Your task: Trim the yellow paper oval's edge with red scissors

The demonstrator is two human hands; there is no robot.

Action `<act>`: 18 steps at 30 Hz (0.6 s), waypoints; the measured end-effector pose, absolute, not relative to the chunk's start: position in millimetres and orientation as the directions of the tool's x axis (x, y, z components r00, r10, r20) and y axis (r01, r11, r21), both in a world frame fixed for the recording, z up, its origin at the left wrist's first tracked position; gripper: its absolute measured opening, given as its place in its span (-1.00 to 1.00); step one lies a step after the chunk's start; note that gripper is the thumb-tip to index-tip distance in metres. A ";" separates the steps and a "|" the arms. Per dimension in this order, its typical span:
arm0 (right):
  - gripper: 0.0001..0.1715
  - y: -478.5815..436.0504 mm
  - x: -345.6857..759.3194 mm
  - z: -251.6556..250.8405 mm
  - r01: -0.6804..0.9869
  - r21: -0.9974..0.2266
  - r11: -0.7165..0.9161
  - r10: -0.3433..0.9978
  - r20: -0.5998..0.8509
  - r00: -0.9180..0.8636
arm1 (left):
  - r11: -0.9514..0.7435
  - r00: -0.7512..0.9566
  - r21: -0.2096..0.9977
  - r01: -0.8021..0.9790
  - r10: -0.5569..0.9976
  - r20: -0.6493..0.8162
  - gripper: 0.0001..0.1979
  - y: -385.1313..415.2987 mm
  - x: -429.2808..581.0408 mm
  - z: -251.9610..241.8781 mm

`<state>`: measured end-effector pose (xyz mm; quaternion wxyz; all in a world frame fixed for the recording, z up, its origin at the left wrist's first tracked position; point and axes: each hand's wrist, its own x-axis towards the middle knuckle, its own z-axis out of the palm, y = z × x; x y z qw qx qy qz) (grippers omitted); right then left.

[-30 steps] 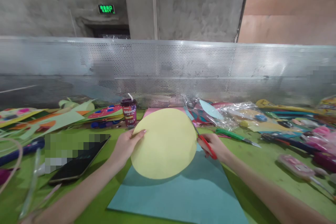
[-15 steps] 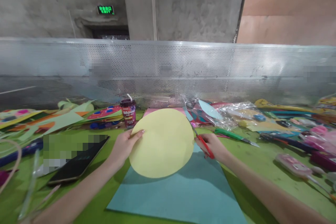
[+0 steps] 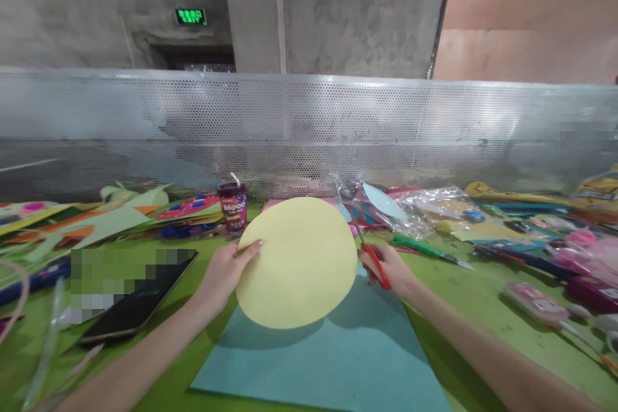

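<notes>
A round sheet of pale yellow paper (image 3: 298,264) is held up by its left edge in my left hand (image 3: 234,268), thumb on the front and fingers hidden behind. My right hand (image 3: 389,268) grips red-handled scissors (image 3: 377,265) at the paper's right edge. Their blades point up and away; whether they touch the paper I cannot tell. Beneath the yellow round, a light blue sheet (image 3: 313,367) lies on the green table.
A purple drink cup (image 3: 234,209) with a straw stands behind my left hand. Left lies a dark phone (image 3: 140,299). A green-handled craft knife (image 3: 432,251) lies right of the scissors. Paper scraps (image 3: 103,225) and plastic wrap (image 3: 420,209) line the back, before a perforated metal panel (image 3: 309,122).
The scissors have turned a little and their blades show more clearly, tilted away from the paper's edge. The yellow paper and my left hand stay almost still; the view has shifted slightly.
</notes>
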<state>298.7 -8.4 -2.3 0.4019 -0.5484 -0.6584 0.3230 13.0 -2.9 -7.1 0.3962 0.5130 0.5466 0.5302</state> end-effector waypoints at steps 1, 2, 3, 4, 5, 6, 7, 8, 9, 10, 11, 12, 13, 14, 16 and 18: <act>-0.67 -9.4 297.5 -0.9 0.449 -0.873 0.193 0.981 0.185 -0.062 | -0.085 -0.148 0.988 0.131 0.983 0.104 -0.59 -4.2 14.1 -6.1; -0.66 -10.7 296.3 1.2 0.428 -0.881 0.202 0.978 0.202 -0.048 | -0.081 -0.127 0.989 0.122 0.987 0.097 -0.59 -5.5 15.2 -5.1; -0.64 -12.0 295.1 3.8 0.402 -0.889 0.218 0.974 0.222 -0.037 | -0.081 -0.101 0.990 0.113 0.991 0.092 -0.59 -6.8 16.3 -4.3; -0.63 -13.3 294.2 6.5 0.373 -0.897 0.238 0.969 0.245 -0.029 | -0.080 -0.071 0.991 0.107 0.994 0.088 -0.59 -7.9 17.4 -3.8; -0.62 -14.3 293.4 9.0 0.346 -0.902 0.258 0.963 0.268 -0.019 | -0.083 -0.046 0.991 0.109 0.995 0.089 -0.59 -8.8 18.5 -3.5; -0.62 -14.9 292.9 11.0 0.327 -0.905 0.273 0.958 0.286 -0.008 | -0.092 -0.031 0.988 0.121 0.995 0.096 -0.60 -9.4 19.5 -3.5; -0.62 -15.0 292.6 12.3 0.317 -0.905 0.283 0.955 0.297 -0.003 | -0.104 -0.019 0.984 0.145 0.994 0.107 -0.61 -9.9 20.4 -3.6; -0.62 -14.5 292.5 12.5 0.315 -0.905 0.288 0.953 0.301 -0.005 | -0.116 -0.010 0.977 0.177 0.993 0.120 -0.62 -10.1 21.1 -3.8; -0.64 -13.4 292.6 11.7 0.318 -0.901 0.295 0.952 0.305 -0.018 | -0.127 -0.004 0.970 0.208 0.991 0.130 -0.63 -10.2 21.5 -4.0; -0.67 -11.9 292.8 10.0 0.325 -0.894 0.307 0.949 0.312 -0.039 | -0.133 0.001 0.964 0.230 0.991 0.136 -0.64 -10.1 21.7 -4.3; -0.69 -10.1 293.1 7.6 0.335 -0.885 0.322 0.945 0.320 -0.065 | -0.132 0.004 0.962 0.239 0.991 0.135 -0.64 -9.9 21.6 -4.6; -0.71 -8.3 293.5 5.0 0.346 -0.875 0.339 0.940 0.328 -0.092 | -0.124 0.007 0.966 0.229 0.992 0.125 -0.64 -9.4 21.2 -4.9; -0.73 -6.7 294.2 2.6 0.358 -0.866 0.350 0.937 0.331 -0.113 | -0.107 0.007 0.974 0.200 0.994 0.108 -0.64 -8.8 20.5 -5.2; -0.74 -5.5 294.9 0.8 0.371 -0.860 0.351 0.936 0.326 -0.129 | -0.086 0.001 0.983 0.164 0.996 0.087 -0.63 -8.1 19.6 -5.5; -0.77 -4.5 297.0 -0.5 0.393 -0.859 0.328 0.944 0.289 -0.156 | -0.046 -0.033 0.994 0.099 0.998 0.049 -0.62 -6.1 17.2 -5.8; -0.82 -4.7 299.4 0.8 0.422 -0.860 0.287 0.957 0.234 -0.174 | -0.023 -0.101 0.998 0.061 0.995 0.029 -0.63 -3.9 14.3 -5.9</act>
